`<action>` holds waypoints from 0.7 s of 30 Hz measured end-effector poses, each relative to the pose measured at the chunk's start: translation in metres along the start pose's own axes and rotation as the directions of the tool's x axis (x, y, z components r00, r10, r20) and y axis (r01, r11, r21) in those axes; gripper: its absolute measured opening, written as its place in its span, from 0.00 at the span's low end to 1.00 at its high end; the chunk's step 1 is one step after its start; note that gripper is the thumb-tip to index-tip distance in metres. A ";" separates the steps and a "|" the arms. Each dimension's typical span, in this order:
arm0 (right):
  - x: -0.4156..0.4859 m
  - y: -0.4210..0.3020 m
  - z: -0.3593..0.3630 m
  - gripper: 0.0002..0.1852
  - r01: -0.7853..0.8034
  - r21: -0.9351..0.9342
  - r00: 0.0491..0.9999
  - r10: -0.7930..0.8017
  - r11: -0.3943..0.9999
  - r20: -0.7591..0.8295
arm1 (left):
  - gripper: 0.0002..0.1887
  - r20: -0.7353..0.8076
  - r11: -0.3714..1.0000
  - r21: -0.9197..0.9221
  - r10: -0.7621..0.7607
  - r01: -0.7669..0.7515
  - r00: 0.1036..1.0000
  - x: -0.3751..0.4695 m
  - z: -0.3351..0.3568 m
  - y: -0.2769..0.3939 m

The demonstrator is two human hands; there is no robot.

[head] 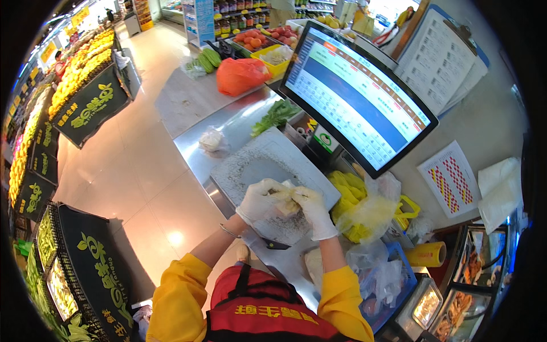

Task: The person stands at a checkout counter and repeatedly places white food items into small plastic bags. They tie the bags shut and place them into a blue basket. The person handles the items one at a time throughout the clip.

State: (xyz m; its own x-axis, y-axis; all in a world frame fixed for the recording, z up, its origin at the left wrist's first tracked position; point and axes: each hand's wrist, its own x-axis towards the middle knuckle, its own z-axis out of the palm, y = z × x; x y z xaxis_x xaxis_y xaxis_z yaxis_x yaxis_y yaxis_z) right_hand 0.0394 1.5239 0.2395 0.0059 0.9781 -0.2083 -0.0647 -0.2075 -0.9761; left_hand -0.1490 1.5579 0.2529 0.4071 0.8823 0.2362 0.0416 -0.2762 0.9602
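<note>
Both my hands wear thin white gloves and meet over the worn white scale platform (233, 171). Between them is a small clear plastic bag (288, 207) with something pale yellowish inside; what it is I cannot tell. My left hand (263, 200) grips the bag from the left, fingers curled at its top. My right hand (313, 210) pinches the bag's top from the right. Another small knotted plastic bag (213, 141) with pale contents sits on the steel counter (192, 141), beyond the platform's far left corner. Green leafy vegetables (275, 117) lie past the platform's far edge.
A lit touchscreen (354, 98) rises behind the scale. At right are yellow plastic bags (348, 192), a blue basket (399, 308) and a yellow film roll (427, 254). An orange-red bag (241, 77) sits at the far end. Produce stands (92, 102) line the left.
</note>
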 end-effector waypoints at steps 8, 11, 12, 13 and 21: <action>-0.004 -0.011 -0.004 0.09 -0.133 0.219 0.988 0.111 0.967 0.110 | 0.31 0.152 0.998 0.023 -0.053 0.050 0.987 0.005 0.001 -0.009; -0.006 -0.016 -0.005 0.09 -0.122 0.243 0.983 0.083 0.962 0.165 | 0.37 0.143 0.995 0.001 -0.094 0.095 0.985 0.007 0.004 -0.013; -0.007 -0.016 -0.005 0.09 -0.115 0.236 0.984 0.078 0.965 0.160 | 0.38 0.153 0.996 0.001 -0.093 0.094 0.984 0.007 0.005 -0.013; -0.008 -0.017 -0.006 0.09 -0.113 0.227 0.984 0.078 0.967 0.158 | 0.39 0.162 0.996 0.001 -0.090 0.091 0.983 0.007 0.005 -0.012; -0.010 -0.012 -0.013 0.05 -0.036 0.073 0.990 0.025 0.997 0.136 | 0.45 0.218 0.999 0.022 -0.028 0.024 0.976 0.010 0.004 -0.003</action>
State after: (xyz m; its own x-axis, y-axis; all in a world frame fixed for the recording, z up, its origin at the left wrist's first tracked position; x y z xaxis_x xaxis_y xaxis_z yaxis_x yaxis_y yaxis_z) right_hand 0.0527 1.5165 0.2527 -0.1312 0.9660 -0.2226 -0.1379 -0.2402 -0.9609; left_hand -0.1414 1.5663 0.2513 0.5951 0.7853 0.1711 0.0711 -0.2635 0.9620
